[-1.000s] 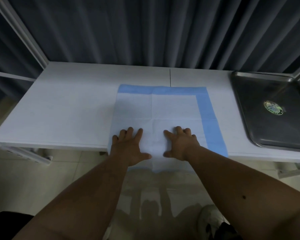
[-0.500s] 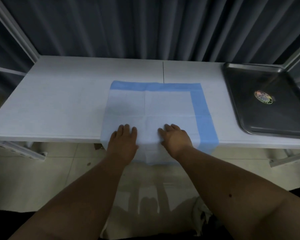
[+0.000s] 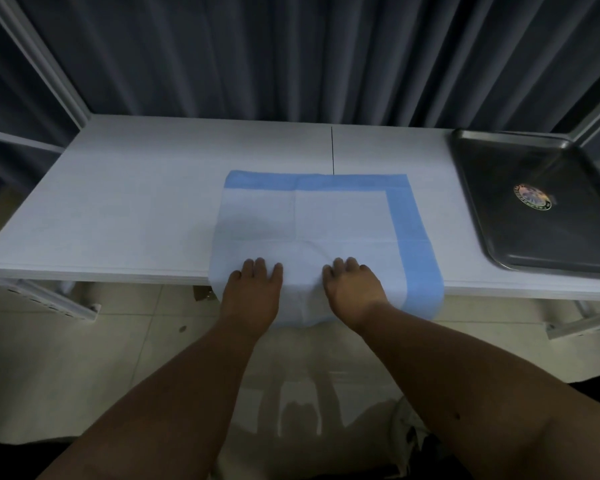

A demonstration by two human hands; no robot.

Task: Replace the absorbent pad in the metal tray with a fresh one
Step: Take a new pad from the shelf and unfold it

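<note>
Left hand and right hand flat on near edge of absorbent pad, fingers straight and together, pressing, gripping nothing. Both slid back toward 6 o'clock versus a second ago, when fingers were spread further up the sheet; now sitting right at the counter lip, palms partly over the overhang. Pad spread open at centre, blue border along 12 and 3 o'clock sides, near edge draped off the front. Looks like a smoothing stroke finishing, so unfolding probably done. Metal tray at 3 o'clock, well apart from pad, bare apart from a round sticker; no pad inside. Old pad not in view. Likely next: lift sheet, carry toward 3 o'clock, lay in tray. Risk: limp sheet refolding on the lift.
</note>
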